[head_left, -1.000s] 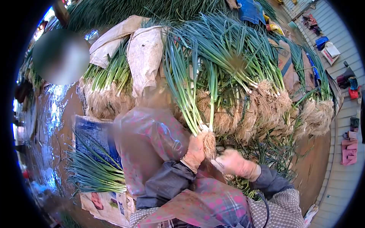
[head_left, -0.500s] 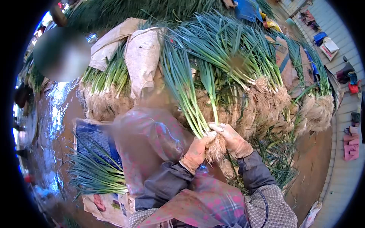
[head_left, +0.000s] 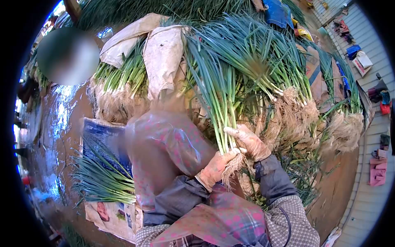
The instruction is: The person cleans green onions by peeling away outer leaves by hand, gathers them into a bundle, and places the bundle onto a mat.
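Observation:
My left hand (head_left: 214,169), in a soiled pale glove, is closed around the lower ends of a small bunch of green onions (head_left: 223,117). The roots (head_left: 233,166) hang below its thumb, and the long leaves point up and away from me. On the other side, my right hand (head_left: 252,142), gloved likewise, grips the same stalks a little above the roots. Its thumb lies across the white stems while its other fingers are mostly hidden. Just beyond the hands lies a large heap of green onions (head_left: 284,74) with shaggy roots toward me.
To my left, trimmed green onions (head_left: 105,183) rest on printed sacking (head_left: 103,138). Pale sacks (head_left: 163,55) cover part of another pile (head_left: 123,78). Loose leaves (head_left: 302,177) litter the ground at right, near a corrugated wall (head_left: 366,140). Patterned plastic (head_left: 164,148) covers my lap.
The stalks in my hands have come closer together and stand more upright. My right hand has shifted slightly up and right, its thumb now across the stems. The view has moved a little.

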Available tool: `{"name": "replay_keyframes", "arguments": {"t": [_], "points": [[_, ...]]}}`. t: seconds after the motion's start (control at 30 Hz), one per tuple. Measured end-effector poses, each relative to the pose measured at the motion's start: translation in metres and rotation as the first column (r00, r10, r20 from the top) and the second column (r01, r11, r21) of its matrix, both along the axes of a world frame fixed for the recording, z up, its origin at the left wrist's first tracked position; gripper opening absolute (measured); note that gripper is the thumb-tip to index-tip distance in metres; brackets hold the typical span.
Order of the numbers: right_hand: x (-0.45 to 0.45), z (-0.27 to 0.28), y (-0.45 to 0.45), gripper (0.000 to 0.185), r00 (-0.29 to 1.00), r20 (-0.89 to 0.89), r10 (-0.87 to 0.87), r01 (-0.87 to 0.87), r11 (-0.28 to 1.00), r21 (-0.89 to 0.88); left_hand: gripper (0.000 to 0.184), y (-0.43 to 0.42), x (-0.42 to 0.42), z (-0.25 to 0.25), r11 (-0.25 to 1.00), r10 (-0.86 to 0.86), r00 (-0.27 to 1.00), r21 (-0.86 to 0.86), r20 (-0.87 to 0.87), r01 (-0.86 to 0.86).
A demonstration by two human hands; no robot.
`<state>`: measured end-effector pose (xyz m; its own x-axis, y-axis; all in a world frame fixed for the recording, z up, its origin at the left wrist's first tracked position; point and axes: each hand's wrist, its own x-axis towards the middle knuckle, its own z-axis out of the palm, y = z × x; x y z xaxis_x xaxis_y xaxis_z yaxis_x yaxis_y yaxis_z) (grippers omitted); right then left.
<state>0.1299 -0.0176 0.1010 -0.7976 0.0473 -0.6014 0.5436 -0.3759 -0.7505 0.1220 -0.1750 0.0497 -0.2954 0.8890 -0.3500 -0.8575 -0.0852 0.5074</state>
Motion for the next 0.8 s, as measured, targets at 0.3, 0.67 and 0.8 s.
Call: {"name": "replay_keyframes", "arguments": {"t": [0.3,0.67,0.8], "points": [[0.016,-0.069,0.007,0.034,0.991,-0.020,-0.134,0.106,0.670,0.734,0.021,0.006,0.011,-0.021,0.955,0.243,0.962,-0.203,0.124,-0.215],[0.031,-0.053,0.032,0.034,0.976,-0.031,-0.217,0.210,0.884,0.419,0.015,0.008,-0.004,-0.019,0.937,0.349,0.873,-0.113,0.340,-0.331],[0.026,-0.056,0.050,0.068,0.986,0.017,0.163,0.074,-0.531,0.844,0.021,0.009,0.003,-0.042,0.907,0.420,0.871,-0.114,0.254,-0.404]]}}
